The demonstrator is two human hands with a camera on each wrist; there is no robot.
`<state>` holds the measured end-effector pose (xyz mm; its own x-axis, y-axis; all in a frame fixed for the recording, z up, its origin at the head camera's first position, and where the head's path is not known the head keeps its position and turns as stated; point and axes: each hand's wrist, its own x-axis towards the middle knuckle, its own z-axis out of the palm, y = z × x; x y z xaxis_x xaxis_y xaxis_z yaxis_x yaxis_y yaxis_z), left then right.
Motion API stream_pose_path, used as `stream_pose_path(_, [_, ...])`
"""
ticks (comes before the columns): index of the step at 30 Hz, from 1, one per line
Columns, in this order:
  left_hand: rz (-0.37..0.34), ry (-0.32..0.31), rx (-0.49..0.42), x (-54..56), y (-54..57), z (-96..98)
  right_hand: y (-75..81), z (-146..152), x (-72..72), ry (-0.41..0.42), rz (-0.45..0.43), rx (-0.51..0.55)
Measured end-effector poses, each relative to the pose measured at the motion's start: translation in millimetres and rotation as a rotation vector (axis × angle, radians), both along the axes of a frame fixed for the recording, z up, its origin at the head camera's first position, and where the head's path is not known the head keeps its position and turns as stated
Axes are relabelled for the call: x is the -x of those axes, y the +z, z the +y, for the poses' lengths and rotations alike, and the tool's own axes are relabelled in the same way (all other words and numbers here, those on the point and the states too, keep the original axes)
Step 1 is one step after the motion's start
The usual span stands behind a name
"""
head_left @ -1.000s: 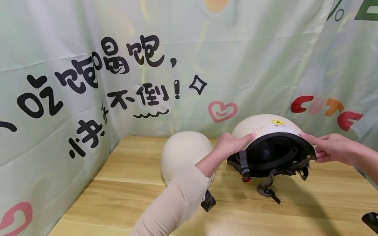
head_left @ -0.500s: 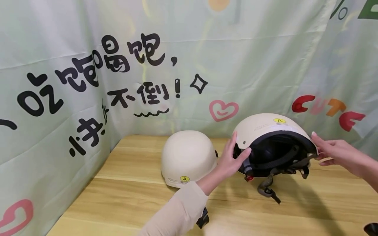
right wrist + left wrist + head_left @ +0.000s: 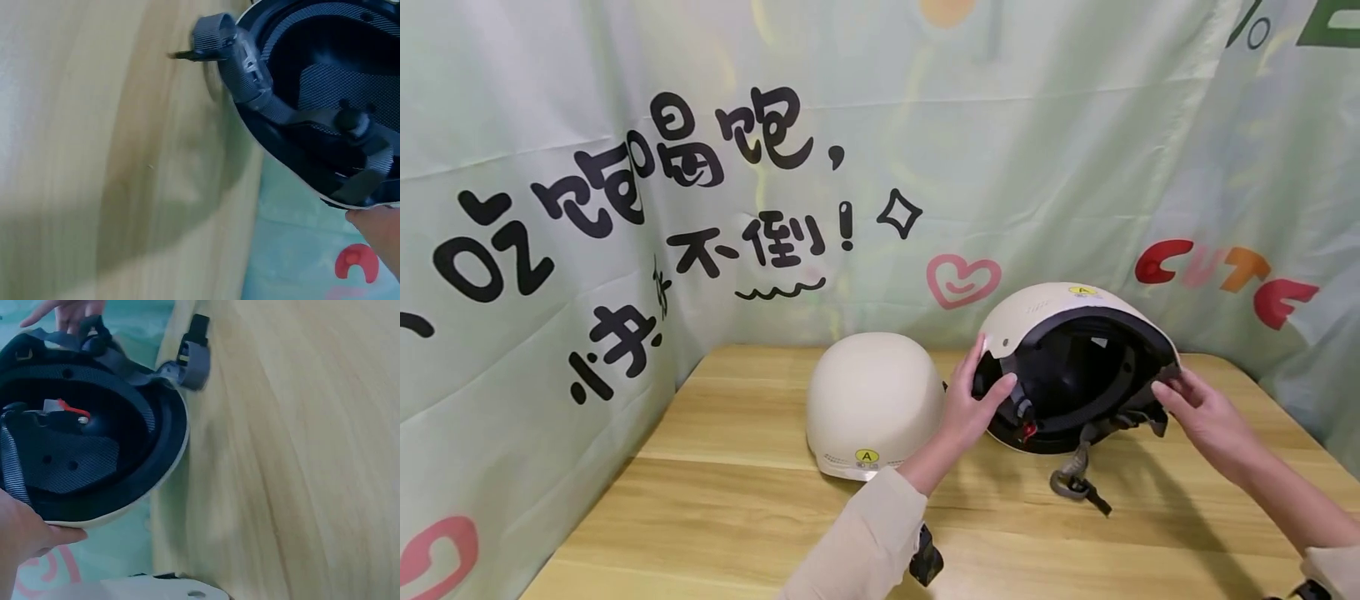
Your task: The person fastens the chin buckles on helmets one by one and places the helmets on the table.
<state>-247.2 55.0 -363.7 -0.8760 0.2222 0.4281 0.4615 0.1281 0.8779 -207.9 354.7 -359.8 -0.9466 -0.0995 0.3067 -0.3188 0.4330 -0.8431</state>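
A pale helmet [image 3: 1078, 367] is held at the back of the desk [image 3: 730, 500], its sides gripped by the left hand [image 3: 973, 396] and right hand [image 3: 1206, 408]. It is tipped further back than a second ago, the right grip moved lower; the black lining [image 3: 81, 456] is thereby apparently better exposed for handling. A yellow label [image 3: 1082, 291] reading "A" is borne by its shell, and a matching sticker [image 3: 867, 456] by the second helmet [image 3: 876, 396] beside it. "CUTE" and "吃饱喝饱" are printed on the backdrop [image 3: 1037, 167].
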Motion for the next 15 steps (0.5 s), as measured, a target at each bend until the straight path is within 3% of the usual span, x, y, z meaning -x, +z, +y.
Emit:
stream_pose_path(6, [-0.042,0.037,-0.018,1.7,-2.0,-0.8,-3.1,-1.0,0.5,0.011,-0.030,-0.052])
stream_pose_path(15, [-0.103,-0.010,-0.048,6.0,3.7,-5.2,-6.4,-0.2,2.0,-0.048,-0.116,-0.094])
